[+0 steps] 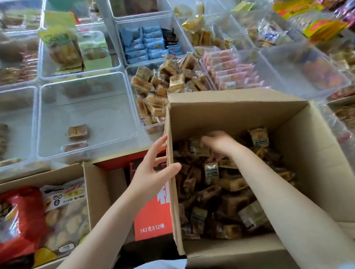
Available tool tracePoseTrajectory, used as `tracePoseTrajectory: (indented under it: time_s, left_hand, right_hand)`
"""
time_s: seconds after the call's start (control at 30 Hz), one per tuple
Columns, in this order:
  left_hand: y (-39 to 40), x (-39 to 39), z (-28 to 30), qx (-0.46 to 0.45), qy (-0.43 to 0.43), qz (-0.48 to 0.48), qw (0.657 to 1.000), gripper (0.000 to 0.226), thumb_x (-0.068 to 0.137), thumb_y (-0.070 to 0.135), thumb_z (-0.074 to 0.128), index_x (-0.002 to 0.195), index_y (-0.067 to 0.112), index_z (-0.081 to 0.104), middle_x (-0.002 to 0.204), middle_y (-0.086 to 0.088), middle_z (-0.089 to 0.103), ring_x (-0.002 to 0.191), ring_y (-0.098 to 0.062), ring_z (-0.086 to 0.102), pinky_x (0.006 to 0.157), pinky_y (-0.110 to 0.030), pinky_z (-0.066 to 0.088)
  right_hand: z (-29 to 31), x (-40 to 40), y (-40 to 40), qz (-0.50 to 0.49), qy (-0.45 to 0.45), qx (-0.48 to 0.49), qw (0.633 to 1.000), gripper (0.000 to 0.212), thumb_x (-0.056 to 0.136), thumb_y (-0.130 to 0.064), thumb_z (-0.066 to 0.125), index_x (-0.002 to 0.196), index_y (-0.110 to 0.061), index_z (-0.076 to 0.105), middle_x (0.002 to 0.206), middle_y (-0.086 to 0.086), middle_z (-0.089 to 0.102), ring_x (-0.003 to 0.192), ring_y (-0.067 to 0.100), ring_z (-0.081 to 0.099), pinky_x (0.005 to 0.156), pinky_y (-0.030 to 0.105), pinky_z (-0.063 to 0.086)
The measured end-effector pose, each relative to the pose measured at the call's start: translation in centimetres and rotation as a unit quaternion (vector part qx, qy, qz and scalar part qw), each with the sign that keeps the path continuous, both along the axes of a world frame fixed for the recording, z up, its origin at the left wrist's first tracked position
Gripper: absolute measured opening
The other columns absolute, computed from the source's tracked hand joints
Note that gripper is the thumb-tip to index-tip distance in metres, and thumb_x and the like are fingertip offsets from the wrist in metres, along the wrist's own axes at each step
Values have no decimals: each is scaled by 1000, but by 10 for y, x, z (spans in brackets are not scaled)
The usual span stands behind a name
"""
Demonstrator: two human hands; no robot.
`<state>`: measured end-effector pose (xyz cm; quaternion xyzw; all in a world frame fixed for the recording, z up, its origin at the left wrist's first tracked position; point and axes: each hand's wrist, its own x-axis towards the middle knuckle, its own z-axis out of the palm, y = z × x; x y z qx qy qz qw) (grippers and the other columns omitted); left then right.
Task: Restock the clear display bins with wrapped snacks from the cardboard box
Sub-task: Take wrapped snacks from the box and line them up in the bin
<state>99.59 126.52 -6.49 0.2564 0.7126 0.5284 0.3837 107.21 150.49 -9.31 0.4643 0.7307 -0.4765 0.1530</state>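
An open cardboard box (224, 112) stands in front of me, holding a heap of small brown wrapped snacks (226, 195). My right hand (219, 142) is down inside the box, its fingers curled round a few of the snacks near the far wall. My left hand (151, 170) rests with straight fingers against the box's left flap. Beyond the flap lies a clear display bin (47, 130) with just two wrapped snacks (77, 131) in it. The bin to its right (149, 127) is piled with the same brown snacks.
Rows of clear bins with other wrapped goods fill the far side. A low cardboard tray (32, 178) with red and yellow bags sits at the left. A red printed carton (152, 216) lies between that tray and the box. Shelves with packets stand at the far right.
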Motion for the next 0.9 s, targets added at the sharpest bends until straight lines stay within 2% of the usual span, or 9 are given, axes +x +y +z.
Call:
tracePoseTrajectory:
  time_s: [0.1,0.23,0.33,0.43,0.5,0.57,0.67,0.8,0.9]
  left_hand:
    - [2,2,1,-18,33,0,999,75,93,30,70,152,48,28,153,14,39,132,-8,48,83,-16,49]
    - [4,4,27,1,298,6,955,85,87,36,69,156,34,20,162,5,25,143,-20,37,109,-47,46]
    - [2,-8,58,110,456,-12,883,69,87,40,65,148,29,37,157,-3,36,142,-26,38,113,-48,37]
    - [-15,-39,69,106,511,10,853,46,83,39,68,124,19,62,127,-5,61,116,-25,57,96,-40,46]
    - [-38,-64,71,98,420,64,900,34,80,38,72,105,15,70,101,0,68,90,-18,63,77,-32,52]
    - [-65,-89,76,108,194,151,963,21,84,32,77,91,13,72,81,2,72,72,-15,66,62,-27,52]
    - [-110,-132,70,110,-126,229,959,15,91,28,69,89,14,75,79,-3,76,71,-14,71,60,-25,54]
    - [-175,-183,47,78,-152,219,961,34,85,45,75,100,14,79,98,-11,77,94,-28,74,85,-38,56]
    - [-227,-224,19,50,-81,276,956,23,95,35,66,102,17,77,99,0,76,93,-11,70,81,-17,52]
  right_hand:
    - [48,16,0,-81,136,-161,974,36,98,-31,43,114,-2,59,86,15,66,66,27,69,54,30,40]
    - [107,21,-29,-51,304,-255,916,34,102,-29,41,124,-18,65,116,17,70,93,36,50,52,29,35]
    - [130,6,-61,-7,331,-229,916,32,103,-28,44,124,-16,65,104,18,67,87,36,48,50,29,35]
    - [134,-24,-98,1,318,-239,917,37,103,-37,45,113,-11,68,82,16,55,62,27,42,50,30,25]
    - [131,-46,-122,-4,305,-269,914,48,102,-48,41,107,-9,68,73,14,55,50,19,38,50,31,18]
    - [123,-70,-144,16,287,-280,916,59,100,-55,38,116,-4,62,71,16,59,45,18,38,46,29,21]
    - [108,-114,-185,59,266,-217,938,43,103,-46,44,115,-9,63,76,10,58,51,18,41,48,30,25]
    - [84,-188,-255,105,249,-179,946,21,101,-27,58,114,-12,64,92,1,67,74,13,60,57,25,45]
    - [62,-243,-300,114,251,-142,951,6,95,-21,67,101,-22,67,92,-7,73,77,5,64,67,24,50]
